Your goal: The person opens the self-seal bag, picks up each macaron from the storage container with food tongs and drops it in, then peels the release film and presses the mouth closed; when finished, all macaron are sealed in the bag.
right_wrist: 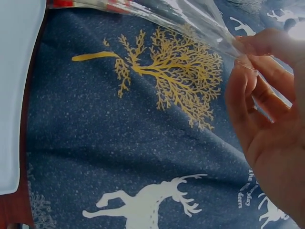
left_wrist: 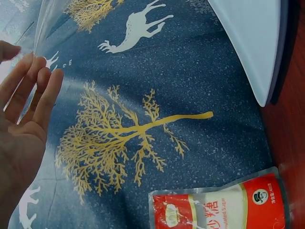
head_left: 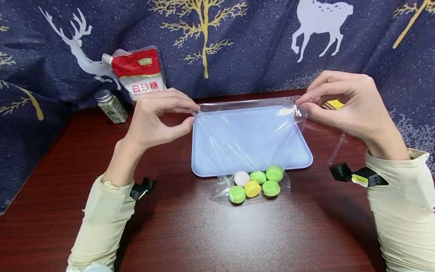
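A clear plastic bag [head_left: 238, 151] is stretched between both hands, its top edge held up in front of me. My left hand [head_left: 158, 117] pinches one top corner between thumb and fingers; my right hand [head_left: 343, 102] pinches the other. At the bag's bottom, low over the table, several macarons lie together: green ones [head_left: 236, 194], a yellow one [head_left: 252, 189] and a white one [head_left: 241, 178]. Behind the bag, a light blue tray [head_left: 302, 158] shows through the film. In the right wrist view the plastic film [right_wrist: 205, 28] runs into the right fingertips.
A red and white sugar pouch [head_left: 139, 71] leans on the patterned cloth [head_left: 258, 45] at the back left. Beside it is a tilted glass spice jar [head_left: 112, 107]. Something yellow [head_left: 334, 104] shows behind the right hand. All stands on a dark red wooden table [head_left: 163, 226].
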Demonstrator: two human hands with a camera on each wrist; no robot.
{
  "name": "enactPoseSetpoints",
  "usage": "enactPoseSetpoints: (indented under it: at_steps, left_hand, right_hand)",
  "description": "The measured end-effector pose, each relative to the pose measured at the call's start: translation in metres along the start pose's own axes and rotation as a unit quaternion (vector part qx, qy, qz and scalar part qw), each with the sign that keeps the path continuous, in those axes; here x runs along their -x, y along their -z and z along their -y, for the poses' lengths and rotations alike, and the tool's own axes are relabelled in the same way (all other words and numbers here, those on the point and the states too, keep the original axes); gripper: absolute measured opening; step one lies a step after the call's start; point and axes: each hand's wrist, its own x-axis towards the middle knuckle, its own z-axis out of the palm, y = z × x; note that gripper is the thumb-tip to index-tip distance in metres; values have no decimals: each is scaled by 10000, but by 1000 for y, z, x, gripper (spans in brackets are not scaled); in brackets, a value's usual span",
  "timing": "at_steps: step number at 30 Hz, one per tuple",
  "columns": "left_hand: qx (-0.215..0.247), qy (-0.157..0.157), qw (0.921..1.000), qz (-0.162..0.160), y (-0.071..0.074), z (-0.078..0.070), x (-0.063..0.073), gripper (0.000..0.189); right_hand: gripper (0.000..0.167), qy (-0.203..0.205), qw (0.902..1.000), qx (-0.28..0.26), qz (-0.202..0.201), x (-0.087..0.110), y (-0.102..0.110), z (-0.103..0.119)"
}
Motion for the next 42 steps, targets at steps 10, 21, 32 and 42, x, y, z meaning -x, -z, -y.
enactPoseSetpoints:
  at_steps: [10, 21, 32, 42]
  left_hand:
    - [-36, 195, 9993, -318, -7, 1, 1, 15]
    - [-88, 455, 9982, -380, -9, -1, 0, 18]
    - [896, 1402, 9838, -674, -10, -2, 1, 13]
    - [1783, 1714, 9665, -687, -12, -1, 0, 16]
  right_hand:
    - [20, -157, 9995, 31, 266, 0, 5, 1]
    - [18, -191, 9991, -317, 203, 1, 7, -3]
    - [17, -673, 9699, -2341, -70, 2, 8, -11]
    - [22, -1465, 9637, -2227, -160, 4, 11, -14]
